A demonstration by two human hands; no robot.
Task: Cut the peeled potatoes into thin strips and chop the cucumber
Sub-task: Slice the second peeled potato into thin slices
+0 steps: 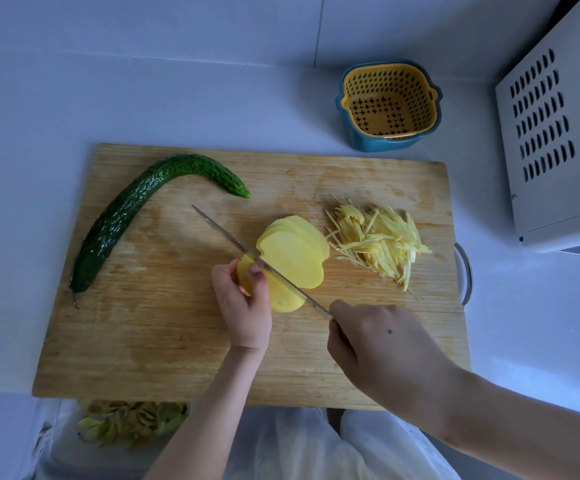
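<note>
On the wooden cutting board (163,341), centre: one peeled potato (283,292), part-sliced, steadied by the left hand (243,306), whose grip is closed over its uncut end. Knife (247,249): blade set across the potato, handle enclosed in the closed grip of the right hand (382,344). Fanned slices (299,251): lying against the blade on the right side, not yet cut into strips. Strip pile (382,242): finished, right part of the board, just beside the slices. Cucumber (125,213): whole, uncut, along the board's left part. Colander basket (389,103): holding nothing visible, on the counter (73,105) behind the board. Judgement: potato work is partly done; slicing, stripping and all cucumber chopping remain.
</note>
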